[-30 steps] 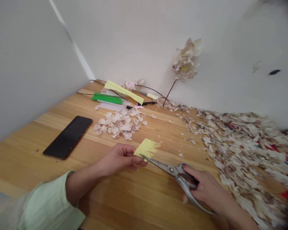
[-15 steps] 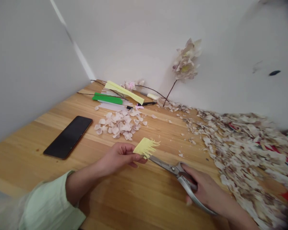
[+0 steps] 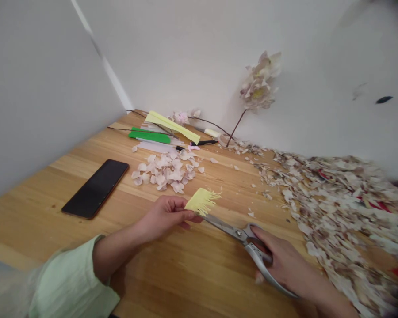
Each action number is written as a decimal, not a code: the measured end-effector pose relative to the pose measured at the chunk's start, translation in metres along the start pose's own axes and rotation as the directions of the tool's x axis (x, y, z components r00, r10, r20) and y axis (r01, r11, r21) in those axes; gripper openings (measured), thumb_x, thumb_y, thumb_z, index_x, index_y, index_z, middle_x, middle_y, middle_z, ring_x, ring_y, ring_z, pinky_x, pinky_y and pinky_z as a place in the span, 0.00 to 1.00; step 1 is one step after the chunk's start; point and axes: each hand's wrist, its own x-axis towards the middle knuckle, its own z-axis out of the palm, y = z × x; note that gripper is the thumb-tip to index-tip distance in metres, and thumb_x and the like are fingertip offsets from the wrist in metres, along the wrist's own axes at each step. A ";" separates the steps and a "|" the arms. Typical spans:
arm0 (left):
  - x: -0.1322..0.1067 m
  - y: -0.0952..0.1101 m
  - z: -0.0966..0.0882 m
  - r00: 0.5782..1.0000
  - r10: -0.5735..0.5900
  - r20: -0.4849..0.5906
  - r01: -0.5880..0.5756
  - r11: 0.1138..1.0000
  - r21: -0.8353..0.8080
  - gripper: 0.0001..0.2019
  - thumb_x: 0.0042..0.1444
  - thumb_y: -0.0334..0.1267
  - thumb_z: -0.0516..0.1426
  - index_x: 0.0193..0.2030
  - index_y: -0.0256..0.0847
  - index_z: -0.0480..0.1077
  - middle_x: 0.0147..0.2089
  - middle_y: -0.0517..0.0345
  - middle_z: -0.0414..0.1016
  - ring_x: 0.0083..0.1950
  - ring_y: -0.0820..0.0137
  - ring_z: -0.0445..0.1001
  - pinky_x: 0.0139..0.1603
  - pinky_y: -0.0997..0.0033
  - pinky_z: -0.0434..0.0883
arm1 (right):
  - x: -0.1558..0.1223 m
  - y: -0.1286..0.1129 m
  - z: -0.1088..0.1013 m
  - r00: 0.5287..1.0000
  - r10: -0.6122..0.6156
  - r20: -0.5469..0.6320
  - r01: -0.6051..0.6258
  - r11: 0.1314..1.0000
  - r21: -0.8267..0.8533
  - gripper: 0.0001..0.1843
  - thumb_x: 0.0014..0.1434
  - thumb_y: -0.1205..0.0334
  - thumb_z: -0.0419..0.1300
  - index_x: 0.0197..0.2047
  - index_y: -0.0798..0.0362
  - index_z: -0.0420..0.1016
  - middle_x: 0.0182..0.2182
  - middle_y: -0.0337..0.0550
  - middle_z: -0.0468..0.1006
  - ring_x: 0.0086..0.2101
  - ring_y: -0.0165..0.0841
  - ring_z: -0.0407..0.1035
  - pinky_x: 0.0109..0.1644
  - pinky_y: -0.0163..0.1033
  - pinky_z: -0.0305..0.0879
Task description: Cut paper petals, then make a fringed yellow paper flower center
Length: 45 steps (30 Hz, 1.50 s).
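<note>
In the head view, the left hand [image 3: 167, 214] pinches a strip of yellow fringed paper [image 3: 197, 201] between thumb and fingers, raised over the wooden table [image 3: 172, 274] in front of the pale petals [image 3: 169, 170]. The right hand [image 3: 285, 260] is wrapped around the handles of the metal scissors [image 3: 239, 232], whose tips reach the lower edge of the paper, right beside the left fingertips. Whether the blades are touching skin or paper I cannot tell.

The likeliest mishap, I judge, is a nicked finger, since the tips point straight at the pinching hand. A snip that runs too deep could sever the uncut band that joins the fringe, and thin strands could snag between the blades and tear if the left grip slackens. Loose trimmings could also drop among the small scraps and the big heap of petals [image 3: 345, 207] on the right. The smartphone [image 3: 96, 188] lies well apart from the blades, so it seems at little risk.
</note>
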 end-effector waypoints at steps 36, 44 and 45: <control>0.001 -0.004 -0.001 0.995 -0.066 0.070 0.070 0.996 -0.056 0.13 0.41 0.44 0.66 0.32 0.38 0.76 0.33 0.55 0.82 0.38 0.65 0.79 0.33 0.72 0.72 | 0.000 -0.010 0.000 0.999 0.037 -0.040 -0.032 0.991 0.133 0.12 0.39 0.58 0.65 0.27 0.48 0.67 0.17 0.29 0.66 0.21 0.29 0.56 0.24 0.32 0.52; 0.001 -0.004 -0.001 0.994 -0.073 0.078 0.078 0.995 -0.062 0.13 0.41 0.45 0.67 0.31 0.38 0.76 0.32 0.55 0.82 0.36 0.65 0.79 0.33 0.71 0.72 | -0.001 -0.008 -0.001 0.999 0.015 -0.048 -0.008 0.991 0.136 0.11 0.39 0.59 0.65 0.25 0.47 0.66 0.18 0.29 0.68 0.20 0.30 0.61 0.23 0.32 0.56; 0.001 -0.005 -0.001 0.994 -0.072 0.082 0.077 0.995 -0.060 0.13 0.41 0.45 0.66 0.31 0.38 0.76 0.32 0.55 0.81 0.37 0.65 0.79 0.33 0.71 0.72 | 0.000 -0.008 -0.001 0.999 0.012 -0.046 -0.006 0.990 0.139 0.11 0.40 0.60 0.65 0.25 0.47 0.65 0.18 0.29 0.68 0.20 0.30 0.60 0.23 0.32 0.56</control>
